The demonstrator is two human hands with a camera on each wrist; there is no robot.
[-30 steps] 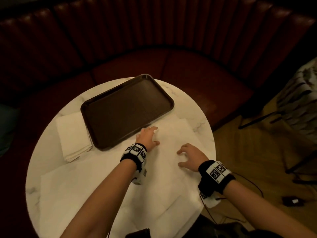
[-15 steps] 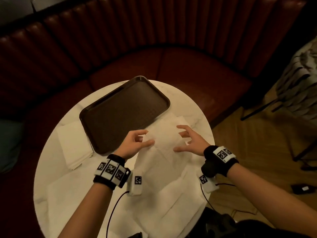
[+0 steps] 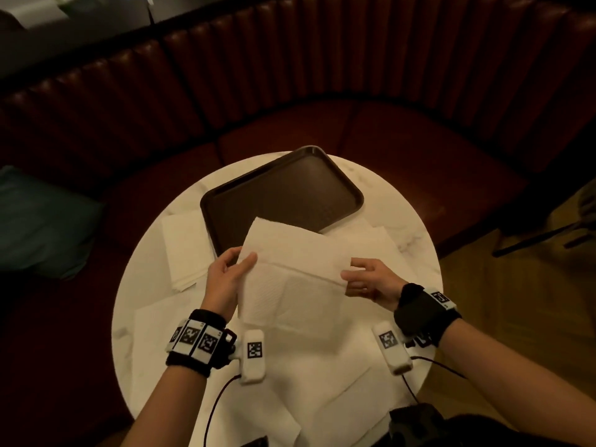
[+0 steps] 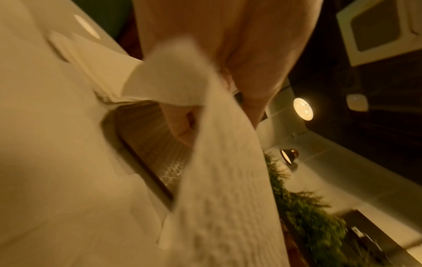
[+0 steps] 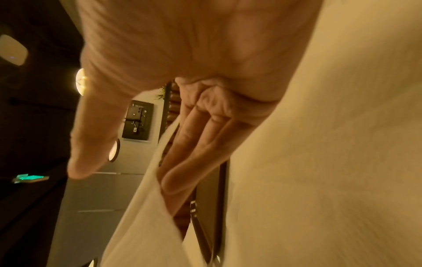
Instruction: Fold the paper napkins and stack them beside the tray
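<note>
A white paper napkin (image 3: 290,269) hangs in the air over the near edge of the brown tray (image 3: 280,191). My left hand (image 3: 240,261) pinches its left edge between thumb and fingers. On the other side my right hand (image 3: 350,272) holds the right edge. The left wrist view shows the napkin (image 4: 217,180) bent over a finger, with the tray (image 4: 148,144) below. Seen from the right wrist, the napkin (image 5: 141,216) runs between thumb and fingers of the right hand (image 5: 137,162). A stack of folded napkins (image 3: 185,250) lies left of the tray.
Several unfolded napkins (image 3: 322,382) cover the near half of the round marble table (image 3: 416,253). A dark red padded bench (image 3: 419,156) curves behind the table. A teal cushion (image 3: 42,221) sits on it at the left. Wrist-camera cables hang below both forearms.
Both hands were flat on the napkins one second ago. They have since lifted one napkin off the table and drawn its edges apart.
</note>
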